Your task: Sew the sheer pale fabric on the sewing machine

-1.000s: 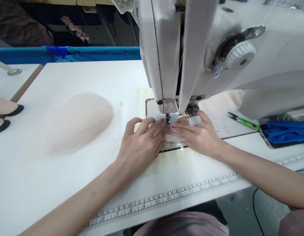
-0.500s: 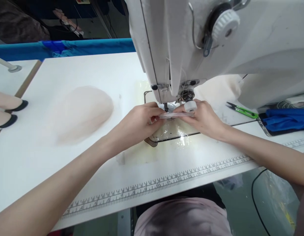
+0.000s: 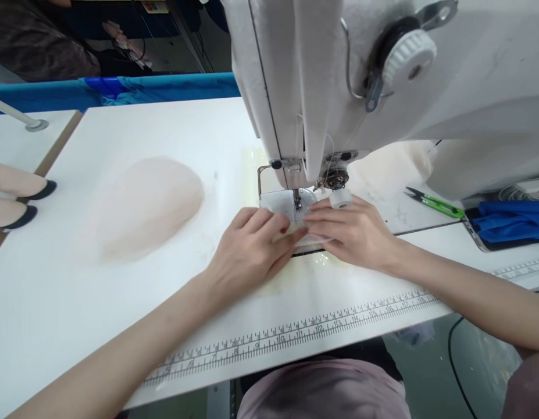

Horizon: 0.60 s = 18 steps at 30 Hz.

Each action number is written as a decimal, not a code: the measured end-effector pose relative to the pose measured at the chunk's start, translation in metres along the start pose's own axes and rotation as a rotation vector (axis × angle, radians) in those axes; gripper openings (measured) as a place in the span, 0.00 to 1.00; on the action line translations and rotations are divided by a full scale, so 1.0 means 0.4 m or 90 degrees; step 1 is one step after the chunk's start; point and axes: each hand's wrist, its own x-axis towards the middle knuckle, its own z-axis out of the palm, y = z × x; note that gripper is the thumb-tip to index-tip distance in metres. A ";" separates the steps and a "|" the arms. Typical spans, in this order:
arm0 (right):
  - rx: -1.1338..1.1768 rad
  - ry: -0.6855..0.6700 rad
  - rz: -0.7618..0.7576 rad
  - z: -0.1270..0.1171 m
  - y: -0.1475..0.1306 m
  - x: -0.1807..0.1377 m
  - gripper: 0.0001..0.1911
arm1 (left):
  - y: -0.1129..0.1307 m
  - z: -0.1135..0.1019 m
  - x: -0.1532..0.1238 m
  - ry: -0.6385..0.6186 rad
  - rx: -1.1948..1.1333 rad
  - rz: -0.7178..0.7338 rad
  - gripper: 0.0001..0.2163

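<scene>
A thin sheer whitish piece of fabric [image 3: 319, 239] lies at the presser foot [image 3: 297, 203] of the sewing machine [image 3: 286, 87], mostly covered by my fingers. My left hand [image 3: 256, 244] is closed at its near left edge, thumb and forefinger together and the other fingers curled. On the right side, my right hand [image 3: 352, 230] has its fingers laid together over the fabric near the foot, with the thumb at the near edge. Both hands rest low over the metal needle plate, their fingertips almost meeting.
A rounded sheer beige piece [image 3: 156, 203] lies on the white table [image 3: 121, 314] at left. Pale fabric [image 3: 395, 166] sits under the machine arm. Green thread snips [image 3: 439, 203] and blue cloth [image 3: 513, 221] lie at right. A ruler strip [image 3: 278, 340] follows the front edge.
Both hands have come down and nearer to me. The fabric, stretched up between them before, now lies lower at the foot. My right fingers have straightened over it.
</scene>
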 end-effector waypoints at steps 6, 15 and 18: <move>-0.053 0.000 -0.045 -0.002 -0.011 -0.005 0.12 | 0.032 -0.015 -0.019 -0.009 0.094 0.010 0.15; -0.044 -0.006 -0.052 0.000 -0.008 -0.004 0.10 | 0.026 -0.004 -0.017 0.022 0.076 0.003 0.13; -0.045 -0.007 -0.054 0.004 -0.004 -0.004 0.10 | 0.019 0.000 -0.015 0.026 0.072 -0.003 0.13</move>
